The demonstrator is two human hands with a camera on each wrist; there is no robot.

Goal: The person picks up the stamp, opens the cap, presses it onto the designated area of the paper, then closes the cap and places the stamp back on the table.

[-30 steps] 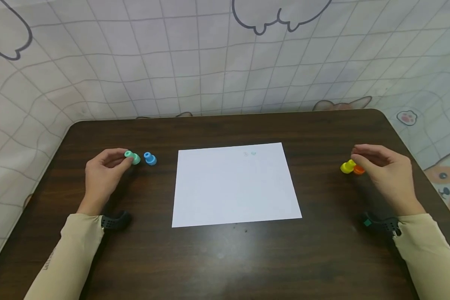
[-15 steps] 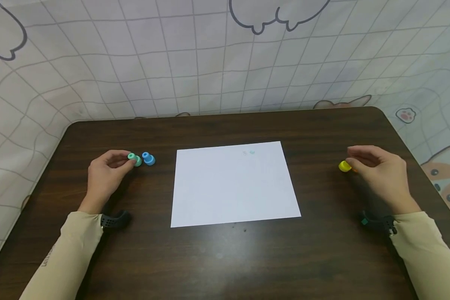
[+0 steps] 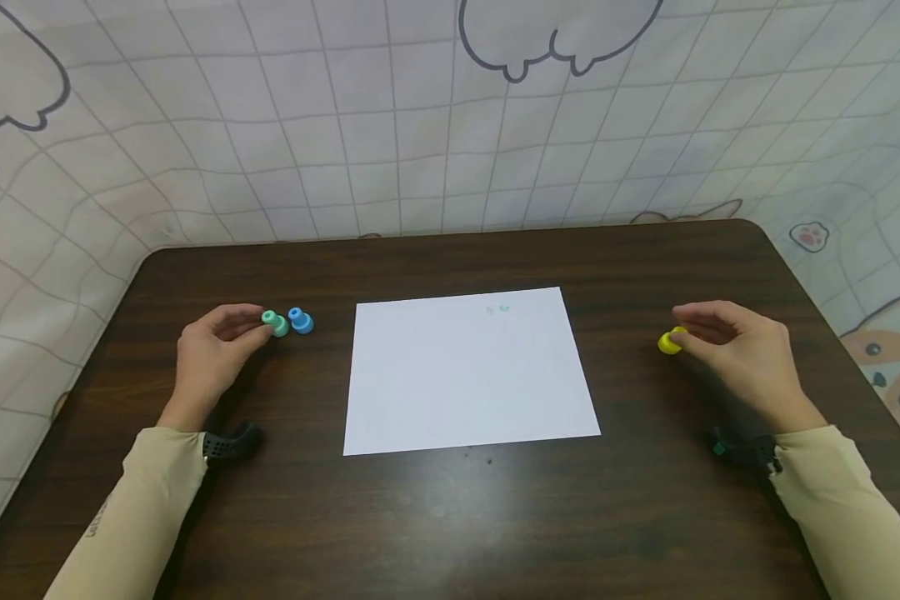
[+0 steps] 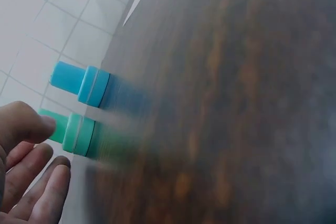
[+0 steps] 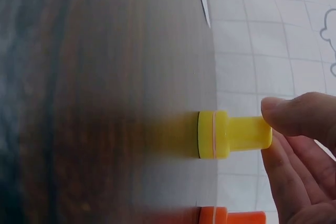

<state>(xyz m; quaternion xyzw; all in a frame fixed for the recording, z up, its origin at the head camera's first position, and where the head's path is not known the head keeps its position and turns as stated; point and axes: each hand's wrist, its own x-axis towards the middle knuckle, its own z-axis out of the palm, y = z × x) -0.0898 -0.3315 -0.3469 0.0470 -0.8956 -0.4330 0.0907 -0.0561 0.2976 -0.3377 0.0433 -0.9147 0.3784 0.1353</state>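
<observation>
On the left of the dark wooden table (image 3: 450,517), my left hand (image 3: 251,327) pinches the handle of a green stamp (image 3: 273,323). A blue stamp (image 3: 300,321) stands just right of it. In the left wrist view my thumb lies on the green stamp (image 4: 71,132), my left hand (image 4: 44,148) has its fingers loose underneath, and the blue stamp (image 4: 79,83) is beside it. On the right, my right hand (image 3: 690,329) grips a yellow stamp (image 3: 670,342) by its handle. In the right wrist view, an orange stamp (image 5: 231,216) stands beside the yellow stamp (image 5: 231,135) and my right hand (image 5: 278,140).
A white sheet of paper (image 3: 468,371) lies in the middle of the table, with two faint marks (image 3: 497,309) near its far edge. A tiled cloth with cartoon drawings (image 3: 420,125) hangs behind and around the table.
My right hand has moved the yellow stamp left, away from the orange one, which my hand now hides in the head view. The green stamp has shifted slightly toward the blue one.
</observation>
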